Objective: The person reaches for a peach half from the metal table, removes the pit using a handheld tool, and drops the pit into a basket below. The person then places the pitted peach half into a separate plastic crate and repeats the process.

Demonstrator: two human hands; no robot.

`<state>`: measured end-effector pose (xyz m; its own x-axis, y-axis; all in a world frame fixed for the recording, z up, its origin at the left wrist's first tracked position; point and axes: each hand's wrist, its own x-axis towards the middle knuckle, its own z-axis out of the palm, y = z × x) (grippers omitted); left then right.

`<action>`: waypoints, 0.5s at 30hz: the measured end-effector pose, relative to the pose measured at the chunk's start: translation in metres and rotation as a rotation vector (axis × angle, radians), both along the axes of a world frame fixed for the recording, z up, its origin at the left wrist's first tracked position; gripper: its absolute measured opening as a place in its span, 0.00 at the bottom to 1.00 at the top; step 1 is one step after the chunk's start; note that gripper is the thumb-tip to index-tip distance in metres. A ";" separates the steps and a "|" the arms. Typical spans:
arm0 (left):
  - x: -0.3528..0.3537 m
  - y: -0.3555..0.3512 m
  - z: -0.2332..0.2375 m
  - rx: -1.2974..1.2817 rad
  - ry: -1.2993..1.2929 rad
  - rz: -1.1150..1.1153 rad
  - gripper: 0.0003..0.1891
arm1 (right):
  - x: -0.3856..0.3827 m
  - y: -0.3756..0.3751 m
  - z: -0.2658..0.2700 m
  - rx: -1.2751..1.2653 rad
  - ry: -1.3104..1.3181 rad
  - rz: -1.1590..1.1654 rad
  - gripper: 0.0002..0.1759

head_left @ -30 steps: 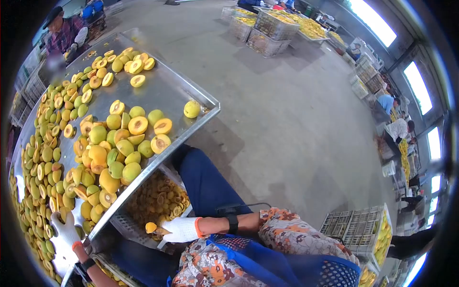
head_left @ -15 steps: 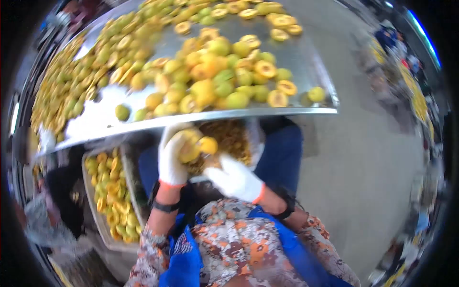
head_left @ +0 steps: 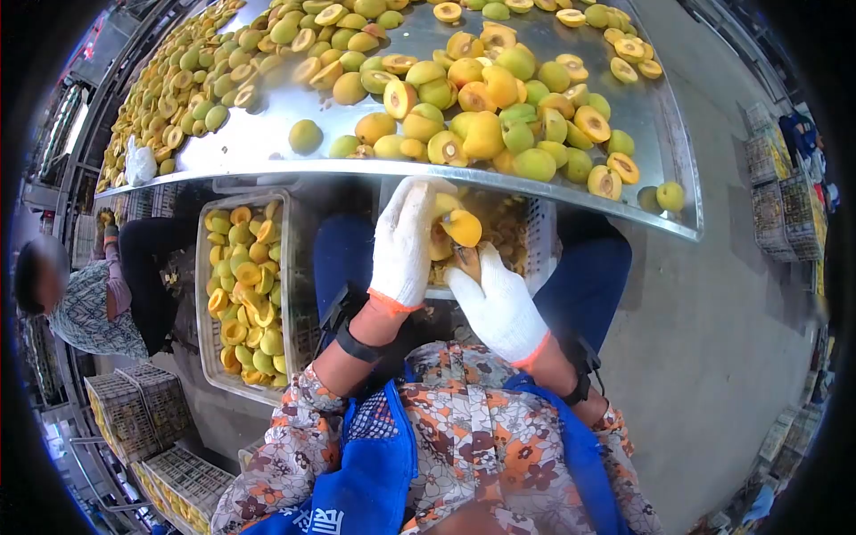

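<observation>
My left hand (head_left: 403, 239), in a white glove, holds a yellow fruit half (head_left: 456, 227) just below the edge of the metal table (head_left: 259, 147). My right hand (head_left: 496, 301), also gloved, grips a small tool with a brown handle (head_left: 465, 260) whose tip is at the fruit. Both hands are over a white crate of pits (head_left: 517, 236) on my lap. The table above carries several whole and halved yellow-green fruits (head_left: 486, 116).
A crate of cut fruit halves (head_left: 242, 290) stands at my left on the floor. A seated person (head_left: 80, 299) is at the far left, with stacked crates (head_left: 147, 419) below. Bare concrete floor (head_left: 713, 339) lies to the right.
My left hand came off the table down to my lap with a fruit, and my right hand rose to meet it. My head turned, swinging the table to the top.
</observation>
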<state>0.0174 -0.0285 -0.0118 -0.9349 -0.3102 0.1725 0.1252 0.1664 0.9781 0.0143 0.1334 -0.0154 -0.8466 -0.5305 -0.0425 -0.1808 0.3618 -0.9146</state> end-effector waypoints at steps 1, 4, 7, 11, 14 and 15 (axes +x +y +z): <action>0.000 0.004 0.000 0.201 -0.021 0.005 0.17 | 0.001 0.000 -0.001 -0.007 -0.012 -0.009 0.23; -0.003 0.011 0.001 0.358 -0.061 0.021 0.16 | 0.001 0.002 -0.005 -0.053 0.047 -0.015 0.22; 0.003 0.012 0.002 0.206 -0.145 0.077 0.17 | 0.002 0.007 -0.007 -0.035 -0.047 0.017 0.21; -0.007 0.023 0.004 0.131 -0.200 0.161 0.11 | 0.000 0.008 -0.029 -0.028 -0.124 0.064 0.21; -0.011 0.013 0.000 0.212 -0.161 0.048 0.13 | -0.006 0.012 -0.012 -0.214 -0.719 0.086 0.19; -0.012 0.010 0.000 0.246 -0.187 -0.007 0.13 | -0.007 0.013 -0.004 -0.371 -0.921 0.098 0.18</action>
<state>0.0052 -0.0184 -0.0117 -0.9457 -0.3146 -0.0822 -0.0603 -0.0787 0.9951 0.0076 0.1468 -0.0191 -0.5182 -0.7093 -0.4779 0.6421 0.0464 -0.7652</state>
